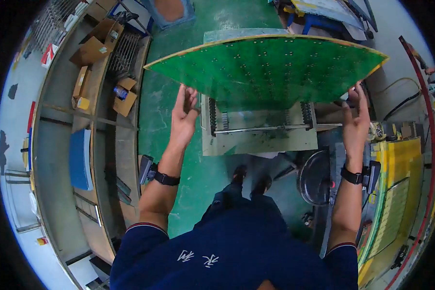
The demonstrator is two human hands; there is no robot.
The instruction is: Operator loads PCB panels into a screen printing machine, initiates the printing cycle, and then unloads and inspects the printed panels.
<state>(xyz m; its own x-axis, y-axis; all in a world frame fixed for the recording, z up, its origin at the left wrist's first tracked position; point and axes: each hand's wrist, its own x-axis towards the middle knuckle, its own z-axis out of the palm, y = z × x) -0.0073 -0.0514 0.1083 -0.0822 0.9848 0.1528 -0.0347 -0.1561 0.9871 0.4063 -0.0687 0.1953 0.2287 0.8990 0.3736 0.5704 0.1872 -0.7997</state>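
A large green circuit board panel (270,72) with rows of small holes and a yellowish edge is held up tilted in front of me. My left hand (183,116) grips its lower left edge, fingers bent against the board. At its lower right edge, my right hand (356,113) has its thumb and fingers on the board. Below the panel stands a pale grey machine (256,142) with a metal bar (261,129) across it and dark toothed parts at both sides. The panel hides the machine's far part.
Shelves at the left carry cardboard boxes (125,96) and a blue board (81,159). A round black stool (314,179) stands beside my right forearm. At the right lies a yellow-edged screen frame (394,212). A cart (324,14) is at the far right on the green floor (162,125).
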